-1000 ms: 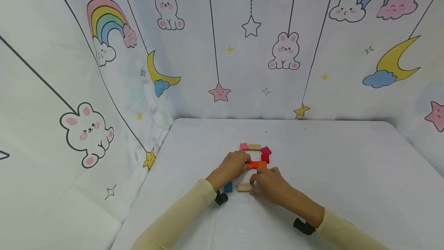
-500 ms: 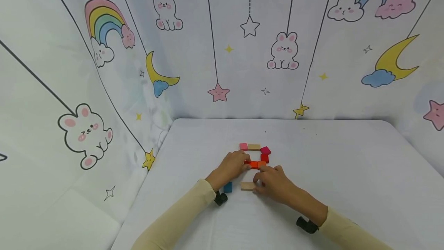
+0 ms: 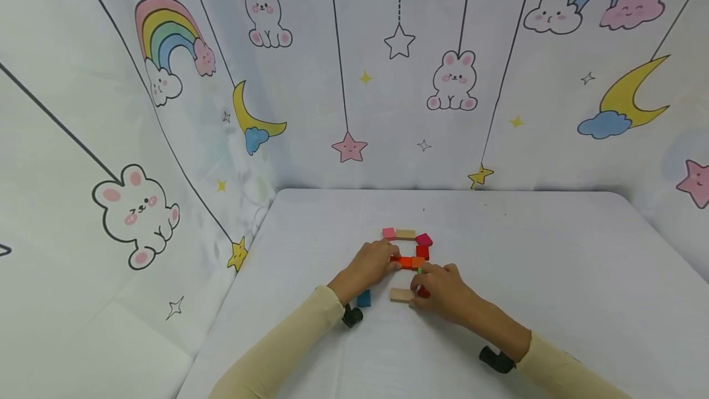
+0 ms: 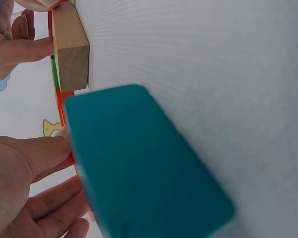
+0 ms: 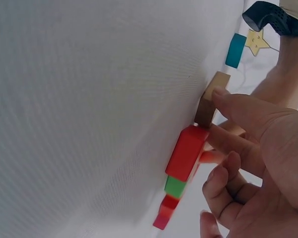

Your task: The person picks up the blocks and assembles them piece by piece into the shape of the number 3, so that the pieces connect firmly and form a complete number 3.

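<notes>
My right hand (image 3: 445,291) pinches a plain wooden block (image 3: 401,295) by its right end, thumb on the near side. That block lies flat, its end right at a red block (image 5: 187,152) in the right wrist view; a green block (image 5: 175,186) follows beyond the red one. Farther left, my left hand (image 3: 372,265) pinches the left end of a red-orange row, thumb in front and fingers behind, partly covering the block there. Beside it in the row sit a red-orange block (image 3: 406,263) and an orange block (image 3: 418,262). A blue block (image 3: 364,298) lies near the left wrist.
Behind the hands, a pink block (image 3: 389,234), another wooden block (image 3: 405,234), a crimson block (image 3: 424,239) and a red block (image 3: 423,252) form a bent line. The white tabletop (image 3: 526,251) meets a patterned cloth backdrop (image 3: 310,97).
My right hand has slid the wooden block to the right and slightly away, toward the red block now showing among its fingers. The left hand has stayed in place.
</notes>
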### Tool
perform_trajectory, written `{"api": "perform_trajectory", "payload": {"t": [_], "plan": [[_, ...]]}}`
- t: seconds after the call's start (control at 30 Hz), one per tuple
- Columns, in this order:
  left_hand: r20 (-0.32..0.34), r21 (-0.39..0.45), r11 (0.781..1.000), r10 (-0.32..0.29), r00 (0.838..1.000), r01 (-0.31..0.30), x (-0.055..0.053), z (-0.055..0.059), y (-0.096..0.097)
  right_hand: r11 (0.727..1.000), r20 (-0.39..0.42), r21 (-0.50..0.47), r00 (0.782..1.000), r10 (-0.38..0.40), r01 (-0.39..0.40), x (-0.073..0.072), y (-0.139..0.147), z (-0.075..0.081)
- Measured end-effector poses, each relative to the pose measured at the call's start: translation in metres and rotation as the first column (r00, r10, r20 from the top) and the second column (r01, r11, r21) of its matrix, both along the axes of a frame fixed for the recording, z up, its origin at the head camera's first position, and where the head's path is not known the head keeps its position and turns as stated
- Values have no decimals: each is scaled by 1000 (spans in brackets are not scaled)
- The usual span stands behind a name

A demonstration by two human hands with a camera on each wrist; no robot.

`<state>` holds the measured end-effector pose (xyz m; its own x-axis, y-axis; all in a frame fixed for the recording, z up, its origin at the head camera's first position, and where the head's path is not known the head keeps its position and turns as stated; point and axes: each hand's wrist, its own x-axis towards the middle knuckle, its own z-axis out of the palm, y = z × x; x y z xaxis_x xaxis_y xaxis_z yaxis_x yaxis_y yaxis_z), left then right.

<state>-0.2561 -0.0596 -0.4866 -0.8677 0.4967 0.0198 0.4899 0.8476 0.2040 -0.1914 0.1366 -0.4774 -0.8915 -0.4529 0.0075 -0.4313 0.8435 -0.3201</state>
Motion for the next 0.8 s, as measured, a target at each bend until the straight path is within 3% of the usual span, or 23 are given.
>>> {"api": "perform_trajectory", "payload": {"t": [0.8], "plan": [[-30,11,1000,-12,999,13,-1,-4,-2,1000,0,5,1000,19,-19,-3,7,-4]]}}
